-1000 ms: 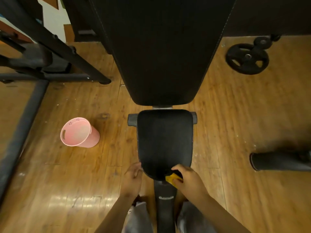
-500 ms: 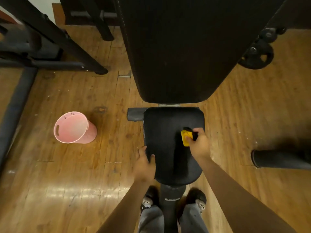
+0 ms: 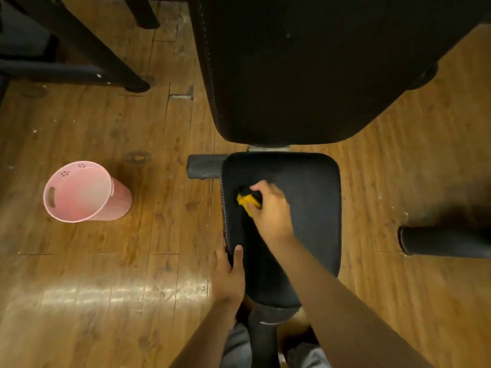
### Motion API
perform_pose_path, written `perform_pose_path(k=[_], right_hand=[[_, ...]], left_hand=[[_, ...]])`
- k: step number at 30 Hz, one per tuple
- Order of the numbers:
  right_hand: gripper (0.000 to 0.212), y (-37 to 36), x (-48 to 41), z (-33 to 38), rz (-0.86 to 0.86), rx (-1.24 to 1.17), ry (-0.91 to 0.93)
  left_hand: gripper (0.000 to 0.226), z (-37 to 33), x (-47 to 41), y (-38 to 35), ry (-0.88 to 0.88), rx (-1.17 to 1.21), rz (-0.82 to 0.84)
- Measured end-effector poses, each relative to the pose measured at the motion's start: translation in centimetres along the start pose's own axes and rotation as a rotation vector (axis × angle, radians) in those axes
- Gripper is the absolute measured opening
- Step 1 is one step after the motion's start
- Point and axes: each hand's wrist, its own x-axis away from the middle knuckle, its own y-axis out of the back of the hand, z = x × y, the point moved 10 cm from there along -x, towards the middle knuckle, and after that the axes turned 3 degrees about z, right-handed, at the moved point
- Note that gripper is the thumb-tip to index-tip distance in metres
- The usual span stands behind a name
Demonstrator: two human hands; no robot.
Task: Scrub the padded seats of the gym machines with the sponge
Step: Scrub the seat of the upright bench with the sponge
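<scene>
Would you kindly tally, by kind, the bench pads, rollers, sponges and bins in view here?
Bench pads: 2, the seat pad and the backrest pad
Rollers: 2, the roller by the seat and the roller at far right
Sponges: 1, the yellow sponge
Bins: 1, the pink bin
Total: 6

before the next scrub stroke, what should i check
1. Sponge gripped in the right hand: ok.
2. Sponge on the seat pad, near its left side: ok.
3. Left hand holds the seat pad's left edge: ok.
4. Right side of the seat pad bare for the stroke: ok.
5. Pink bin stands apart from the bench: ok.
6. Sponge wet enough: cannot tell.
</scene>
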Motion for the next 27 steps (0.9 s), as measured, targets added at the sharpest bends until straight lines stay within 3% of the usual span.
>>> perform_pose_path(k=[4,8,11,17,22,27], right_hand=[[0.031,0.3,3.3,-1.2,0.063,0.076,-0.016],[0.027,5.8,1.9,-6.5,-0.036,0.107,-0.17],[0.026,10.4,3.2,-12.0,-0.099,0.017,-0.324],[0.028,18.1,13.4,-18.6,-0.184,-0.236,-0.459],[0.021,26.9,24.5,-23.5,-0.274,-0.281,-0.546],[0.022,35.9,36.5,-29.5,-0.424,-0.294,-0.657]], left_hand=[[0.066,-0.3,0.7,0.7,0.04,0.013,0.082],[0.049,-2.6,2.5,1.6,-0.004,-0.195,0.081],[0.051,-4.5,4.3,1.2,-0.025,-0.382,0.039],[0.049,-8.8,10.3,-2.1,-0.065,-0.508,0.025],[0.018,-11.6,17.8,-11.6,-0.096,-0.525,0.345],[0.022,-14.2,26.2,-22.2,-0.229,-0.692,0.534]])
